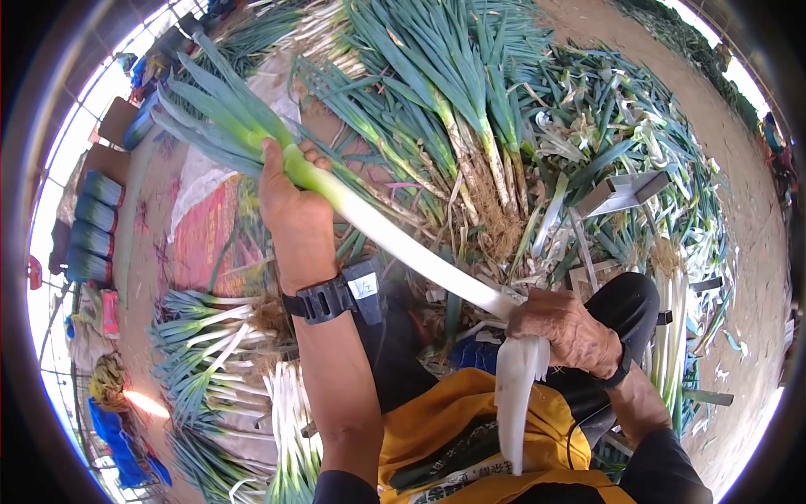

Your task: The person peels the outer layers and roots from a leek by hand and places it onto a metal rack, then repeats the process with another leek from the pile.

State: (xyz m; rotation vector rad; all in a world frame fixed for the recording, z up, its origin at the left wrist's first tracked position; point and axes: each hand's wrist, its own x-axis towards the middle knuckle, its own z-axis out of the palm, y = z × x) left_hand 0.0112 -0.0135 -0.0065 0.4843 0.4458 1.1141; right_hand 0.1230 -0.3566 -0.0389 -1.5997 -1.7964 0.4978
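Observation:
A long green onion (411, 256) slants across the view, leafy top at the upper left and white stem running down to the right. My left hand (294, 197) is closed around it where the leaves begin to fan out. At the lower end of the stem, my right hand (567, 332) is closed, its fingers wrapped over the white part. A pale strip of peeled skin (514, 403) hangs below that hand, over the yellow apron (445, 412). The root tip is hidden by the right hand.
Unpeeled green onions with muddy roots (495, 160) lie in front. Leaf waste (621, 109) is heaped at the right around a metal bracket (621, 193). Cleaned green onions (294, 420) are laid at the lower left. Bundles (92, 227) stand at the far left.

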